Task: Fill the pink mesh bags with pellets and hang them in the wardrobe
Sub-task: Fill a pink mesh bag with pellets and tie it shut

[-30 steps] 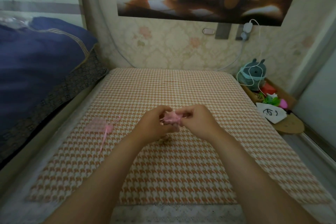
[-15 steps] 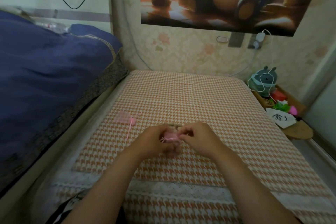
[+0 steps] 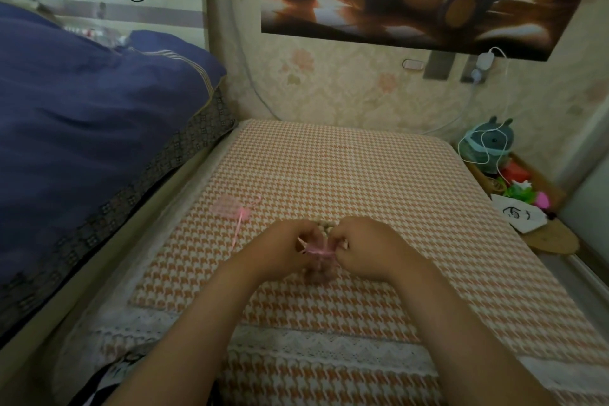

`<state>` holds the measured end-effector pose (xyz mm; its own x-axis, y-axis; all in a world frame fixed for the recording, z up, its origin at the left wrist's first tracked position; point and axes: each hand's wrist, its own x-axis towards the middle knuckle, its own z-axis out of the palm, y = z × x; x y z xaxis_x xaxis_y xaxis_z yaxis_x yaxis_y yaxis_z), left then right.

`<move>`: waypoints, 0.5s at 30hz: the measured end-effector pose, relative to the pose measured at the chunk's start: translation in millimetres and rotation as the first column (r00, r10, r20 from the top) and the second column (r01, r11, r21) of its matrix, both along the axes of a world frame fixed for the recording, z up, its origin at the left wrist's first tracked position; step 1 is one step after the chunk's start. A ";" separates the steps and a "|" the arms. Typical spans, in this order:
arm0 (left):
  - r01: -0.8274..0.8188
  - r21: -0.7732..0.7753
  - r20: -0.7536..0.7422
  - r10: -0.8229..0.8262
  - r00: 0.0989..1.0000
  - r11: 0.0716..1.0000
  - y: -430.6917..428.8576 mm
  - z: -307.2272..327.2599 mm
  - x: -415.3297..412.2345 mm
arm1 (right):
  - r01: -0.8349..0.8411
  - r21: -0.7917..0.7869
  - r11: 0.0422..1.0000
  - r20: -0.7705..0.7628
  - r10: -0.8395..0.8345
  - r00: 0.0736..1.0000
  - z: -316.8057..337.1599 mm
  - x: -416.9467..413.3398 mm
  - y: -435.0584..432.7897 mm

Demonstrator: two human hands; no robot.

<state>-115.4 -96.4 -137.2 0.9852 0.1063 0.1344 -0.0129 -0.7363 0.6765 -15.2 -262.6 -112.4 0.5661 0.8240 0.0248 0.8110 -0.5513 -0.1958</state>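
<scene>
- pink mesh bag (image 3: 319,265) held between both hands just above the houndstooth cloth (image 3: 362,181), centre-front; small, bulging below the neck, contents too blurred to make out
- pink ribbon (image 3: 318,251) cinched across the bag's neck, a loose end sticking up left
- left hand (image 3: 286,249) pinching the ribbon on the bag's left side, fingers curled tight
- right hand (image 3: 365,250) pinching the ribbon end on the right side, fingers closed on it
- second pink mesh bag (image 3: 227,209) lies flat on the cloth, left of and beyond the hands, its ribbon tail trailing toward the near edge; looks limp
- something pale and beaded (image 3: 324,226) peeks out just beyond the knuckles, cannot tell what
- open cloth beyond the hands up to the wall and to the right
- left edge borders a blue quilt (image 3: 92,115), raised higher than the cloth
- right edge drops to a shelf with a teal plush toy (image 3: 489,145), white cable, small clutter
- lace trim (image 3: 296,344) crosses the cloth under the forearms
</scene>
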 end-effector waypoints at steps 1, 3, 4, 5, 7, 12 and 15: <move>0.003 0.014 -0.011 -0.003 1.000 1.000 1.6 0.5 1.3 | 0.002 0.018 1.000 -0.005 -0.002 1.000 1.3 1.8 0.1; -0.002 0.011 -0.020 0.002 1.000 1.000 3.3 1.7 2.5 | -0.006 0.033 0.999 -0.040 0.008 0.999 1.9 3.1 1.1; -0.002 0.000 -0.015 0.002 1.000 1.000 3.6 2.4 2.8 | -0.014 0.025 1.000 -0.065 0.016 0.998 1.3 2.6 1.9; -0.004 0.002 -0.010 0.004 1.000 1.000 3.6 3.0 3.0 | -0.022 0.005 1.000 -0.087 0.022 0.996 1.0 1.5 3.1; -0.004 0.034 -0.018 0.004 1.000 0.999 2.8 5.1 2.8 | -0.032 -0.050 0.998 -0.104 0.027 0.994 -0.1 0.7 5.7; -0.034 0.081 -0.013 0.035 0.999 0.996 5.8 8.0 2.4 | -0.023 -0.028 0.999 -0.026 0.022 0.999 -0.3 3.3 8.1; -0.061 0.097 0.002 0.062 0.998 0.993 9.3 8.9 1.8 | -0.035 0.010 0.999 0.056 0.034 0.998 -0.6 2.0 6.4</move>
<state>-113.6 -87.1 -128.3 0.9774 0.1532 0.1459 0.0352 -0.7980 0.6016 -13.2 -256.2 -113.1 0.5348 0.8425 0.0646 0.8393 -0.5208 -0.1557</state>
